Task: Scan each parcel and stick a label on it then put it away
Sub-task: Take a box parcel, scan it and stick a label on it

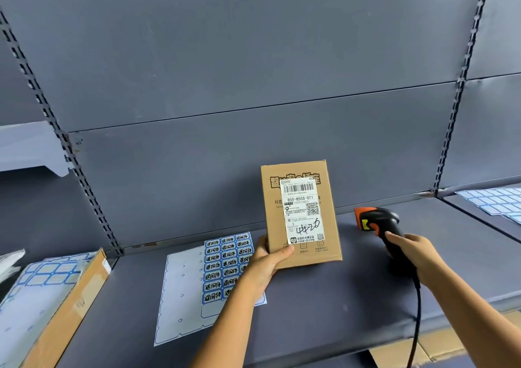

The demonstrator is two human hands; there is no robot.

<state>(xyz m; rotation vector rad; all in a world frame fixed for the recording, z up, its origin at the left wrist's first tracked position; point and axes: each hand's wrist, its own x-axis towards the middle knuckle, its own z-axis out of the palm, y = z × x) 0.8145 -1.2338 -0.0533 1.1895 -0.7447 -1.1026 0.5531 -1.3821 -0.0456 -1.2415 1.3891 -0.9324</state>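
Note:
My left hand [266,260] grips a small brown cardboard parcel [273,218] by its lower left corner and holds it upright above the grey shelf [324,297]. A white shipping label [303,209] with a barcode, a QR code and black handwriting faces me. To the right, my right hand [414,252] holds the handle of a black and orange barcode scanner [376,221]. Its orange head points left toward the parcel. A black cable [415,317] hangs from the handle.
A sheet of blue-framed stickers [225,266], partly peeled, lies on the shelf left of the parcel. A cardboard box [64,305] with more sticker sheets on top sits at the far left. Other sticker sheets [496,201] lie on the right-hand shelf. Cardboard [439,345] shows below the shelf edge.

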